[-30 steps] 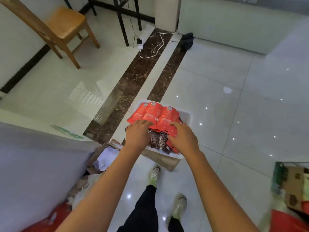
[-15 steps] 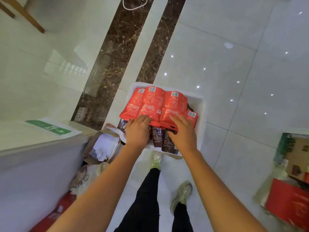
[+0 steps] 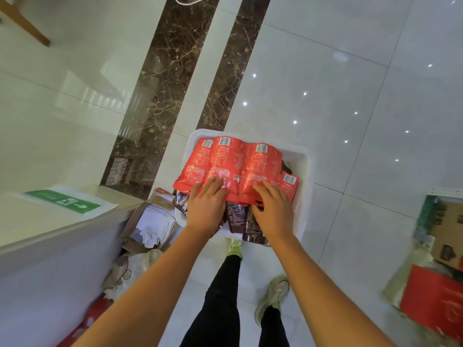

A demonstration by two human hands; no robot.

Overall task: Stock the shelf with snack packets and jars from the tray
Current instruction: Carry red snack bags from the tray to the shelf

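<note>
**Count of items in and around the tray**

One white tray (image 3: 305, 196) is sitting under two hands, the left hand (image 3: 206, 207) and the right hand (image 3: 273, 211). Four red packets (image 3: 226, 161) are showing: three are lying in a row just beyond the fingertips, and one is peeking out beside the right hand. At least three dark brown packets (image 3: 235, 217) are lying between and under the hands; any further ones are hidden.

1. You faced red packets (image 3: 233, 164) bearing white barcode labels; their print was too small to read.
2. You had a green sign (image 3: 65, 202) with a white arrow on the table (image 3: 37, 221) at your left.
3. The dark packets' (image 3: 235, 216) white text stayed illegible.
</note>
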